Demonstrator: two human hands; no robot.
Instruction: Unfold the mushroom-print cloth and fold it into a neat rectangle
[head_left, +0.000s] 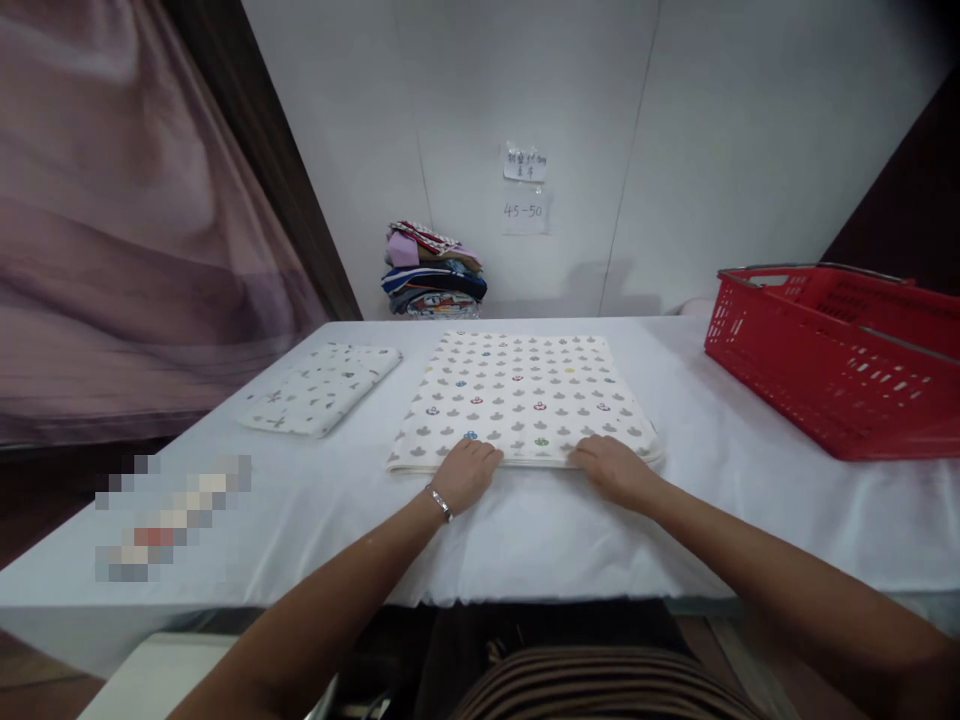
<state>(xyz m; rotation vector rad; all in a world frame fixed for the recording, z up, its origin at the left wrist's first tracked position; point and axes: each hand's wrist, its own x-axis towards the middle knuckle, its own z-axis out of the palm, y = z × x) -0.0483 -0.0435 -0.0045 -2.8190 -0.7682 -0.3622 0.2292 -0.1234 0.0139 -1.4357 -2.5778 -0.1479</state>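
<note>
Head view. The cloth [525,395], printed with small motifs, lay flat at the middle of the bench [540,545], its far side close to the bench's far edge and its near side set back from the bench's near edge. Several layers showed along its near side and rounded near-right corner; folding was therefore judged to be at least partly done. The left hand [468,472] and the right hand [613,470] rested on the near side, apart from each other. The fingers of each hand were close together, bent down over that side; whether they pinched the layers could not be determined, as the thumbs were not clearly visible. With both hands on the cloth, work on it was judged incomplete. The number of folds left could not be established.

A small cloth [322,390] lay flat near the bench's left edge, toward the far-left corner, and appeared already folded. A blurred item [172,518] occupied the near-left corner; its identity could not be determined. A red basket [817,375] stood at the right end, its wall limiting room on that side and concealing any contents. A fabric pile [435,275] rose behind the far edge, below and left of two wall signs [526,212]. Nothing stood between hands and cloth.
</note>
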